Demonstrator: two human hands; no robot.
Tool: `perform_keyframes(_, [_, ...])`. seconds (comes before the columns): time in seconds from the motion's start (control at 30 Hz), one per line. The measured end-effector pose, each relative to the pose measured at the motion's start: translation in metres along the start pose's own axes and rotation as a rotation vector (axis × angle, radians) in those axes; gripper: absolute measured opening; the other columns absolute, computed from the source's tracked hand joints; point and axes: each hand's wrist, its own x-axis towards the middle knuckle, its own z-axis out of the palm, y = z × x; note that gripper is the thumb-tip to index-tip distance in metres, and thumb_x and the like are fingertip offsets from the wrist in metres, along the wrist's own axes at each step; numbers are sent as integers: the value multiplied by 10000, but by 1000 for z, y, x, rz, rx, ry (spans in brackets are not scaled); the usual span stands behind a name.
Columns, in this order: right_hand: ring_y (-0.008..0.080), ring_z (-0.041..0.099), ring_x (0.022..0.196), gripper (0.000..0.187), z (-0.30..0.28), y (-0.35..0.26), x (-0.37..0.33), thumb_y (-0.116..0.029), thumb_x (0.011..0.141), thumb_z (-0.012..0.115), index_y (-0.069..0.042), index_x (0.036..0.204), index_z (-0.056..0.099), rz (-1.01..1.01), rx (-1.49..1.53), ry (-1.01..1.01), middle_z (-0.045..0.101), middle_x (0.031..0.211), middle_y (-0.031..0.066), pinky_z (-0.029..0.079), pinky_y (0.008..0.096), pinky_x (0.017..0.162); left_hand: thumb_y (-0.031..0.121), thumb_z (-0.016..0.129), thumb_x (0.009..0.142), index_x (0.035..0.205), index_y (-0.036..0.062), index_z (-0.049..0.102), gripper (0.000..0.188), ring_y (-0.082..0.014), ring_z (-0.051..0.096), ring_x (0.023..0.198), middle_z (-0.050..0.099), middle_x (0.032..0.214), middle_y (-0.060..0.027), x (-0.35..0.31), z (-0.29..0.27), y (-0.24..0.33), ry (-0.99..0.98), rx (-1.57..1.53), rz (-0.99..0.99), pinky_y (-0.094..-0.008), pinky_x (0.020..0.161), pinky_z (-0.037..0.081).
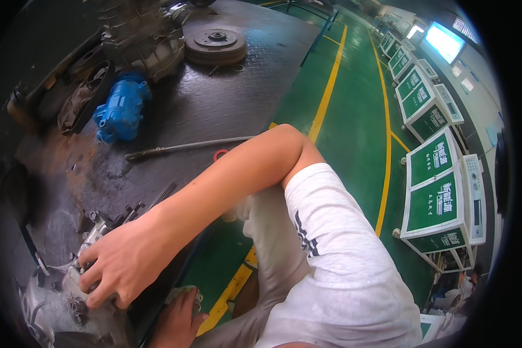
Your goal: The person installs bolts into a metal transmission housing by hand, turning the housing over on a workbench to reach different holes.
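My right hand reaches across to the left, its fingers bent down onto the top of a grey cast-metal housing. The fingertips are partly hidden, and what they grip cannot be made out. Bolts and small fittings stand on the housing beside the fingers, and a metal bracket-like part shows past the knuckles. My left hand is low at the table's near edge, with its fingers curled over a small pale object too unclear to name.
The dark checker-plate table carries a blue motor-like unit, a brake drum, a large gearbox casing and a long bar-handled tool. White-framed green cabinets line the right side, beyond yellow lines on the green floor.
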Motion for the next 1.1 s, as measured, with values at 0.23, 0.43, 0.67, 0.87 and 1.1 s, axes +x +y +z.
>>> perform_keyframes(0.23, [266,579,1354,114,2,-3,3,-234,924,726,-256,956,833,-17,0,63,628,1472,-4,495,505,1090,260,625,1073,1624,37,447,621,-508,504,1437,530,1574,-299,-5,6,-1,7,20,12,-552,1205,414])
perform_keyframes(0.43, [251,610,1223,118,-3,-8,-2,-224,780,734,-136,726,791,27,37,88,652,1262,26,489,464,1092,479,692,1018,1522,-2,552,710,-370,664,1263,659,1421,-194,-15,-11,49,193,60,372,-463,1044,544])
perform_keyframes(0.67, [254,586,1347,85,-15,-6,-4,-217,821,754,-151,822,807,74,153,39,638,1425,12,451,484,1223,468,591,1113,1621,107,487,631,-445,542,1466,588,1599,-180,-121,4,81,928,297,373,-620,1221,394])
perform_keyframes(0.87, [258,564,1412,115,-16,-5,1,-209,863,735,-142,889,825,96,125,-32,621,1444,23,442,469,1225,380,474,1133,1409,-12,540,484,-382,526,1384,538,1502,-249,-125,30,61,1776,645,-220,-547,1220,377])
perform_keyframes(1.1, [258,568,1411,135,-19,-10,5,-214,870,729,-151,904,844,86,80,-95,625,1456,21,423,461,1247,425,668,1084,1537,-29,391,699,-414,442,1493,401,1633,-274,-109,1,44,1789,684,-411,-540,1247,348])
